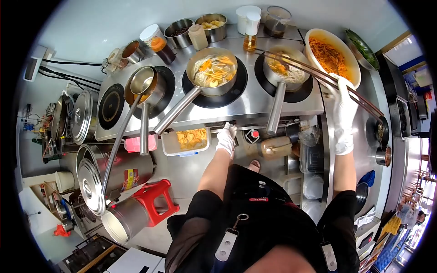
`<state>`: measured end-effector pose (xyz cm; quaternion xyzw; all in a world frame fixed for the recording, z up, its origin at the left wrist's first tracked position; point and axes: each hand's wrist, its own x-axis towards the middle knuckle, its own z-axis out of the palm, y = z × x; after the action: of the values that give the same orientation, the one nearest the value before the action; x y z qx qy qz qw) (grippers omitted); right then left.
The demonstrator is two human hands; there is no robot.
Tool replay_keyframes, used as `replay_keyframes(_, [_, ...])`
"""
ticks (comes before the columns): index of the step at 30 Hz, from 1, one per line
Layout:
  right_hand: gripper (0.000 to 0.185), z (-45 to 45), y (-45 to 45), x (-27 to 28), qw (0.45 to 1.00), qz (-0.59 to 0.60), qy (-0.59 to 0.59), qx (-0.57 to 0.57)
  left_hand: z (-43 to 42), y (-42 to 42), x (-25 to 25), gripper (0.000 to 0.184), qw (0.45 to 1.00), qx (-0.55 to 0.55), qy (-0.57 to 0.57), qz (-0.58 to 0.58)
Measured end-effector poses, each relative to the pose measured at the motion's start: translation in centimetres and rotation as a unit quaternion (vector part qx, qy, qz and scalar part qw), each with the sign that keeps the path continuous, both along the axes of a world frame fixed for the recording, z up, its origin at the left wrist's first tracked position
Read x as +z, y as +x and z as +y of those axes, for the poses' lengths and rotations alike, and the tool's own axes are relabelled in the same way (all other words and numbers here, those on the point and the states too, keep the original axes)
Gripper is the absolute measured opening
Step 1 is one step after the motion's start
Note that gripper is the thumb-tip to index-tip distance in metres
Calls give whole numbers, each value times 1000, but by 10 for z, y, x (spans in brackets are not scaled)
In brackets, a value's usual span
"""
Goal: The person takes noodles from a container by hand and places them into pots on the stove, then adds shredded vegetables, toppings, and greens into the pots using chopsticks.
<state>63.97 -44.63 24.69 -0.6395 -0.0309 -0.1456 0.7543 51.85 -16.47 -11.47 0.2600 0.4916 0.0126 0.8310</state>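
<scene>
My right hand point(344, 107), in a white glove, is closed round long brown chopsticks point(314, 73). Their far ends reach left over the right saucepan point(286, 68), which holds noodles and orange shreds. Beside this hand stands a white bowl point(355, 68) heaped with orange shreds. My left hand point(226, 138), also gloved, is at the stove's front edge below the middle saucepan point(213, 88), its fingers bunched near the control panel; whether it grips anything is too small to tell. Noodles and shreds fill the middle saucepan. A ladle point(142, 80) rests on the left saucepan point(158, 93).
Saucepan handles stick out past the stove's front edge. Jars, steel pots and an oil bottle point(250, 42) line the back. Below are a tub of yellow food point(169, 146), a red stool point(175, 209) and large steel pots. A tray of greens point(364, 53) sits at the back right.
</scene>
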Motion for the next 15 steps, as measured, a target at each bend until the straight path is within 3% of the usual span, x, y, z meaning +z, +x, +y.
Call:
replay_keyframes(3, [23,-49,0,-14,988,1,-152,-3,-5,-1,5,24,999,22,38,9])
replay_keyframes(4, [23,-61,5,-27,963,-91,-254,-20,-8,0,12,23,998,24,48,17])
replay_keyframes(12, [14,-55,28,-57,970,17,-234,57,-15,4,13,16,993,56,98,29])
replay_keyframes(15, [16,-52,47,-78,969,-25,-239,61,-14,2,6,24,991,42,126,11])
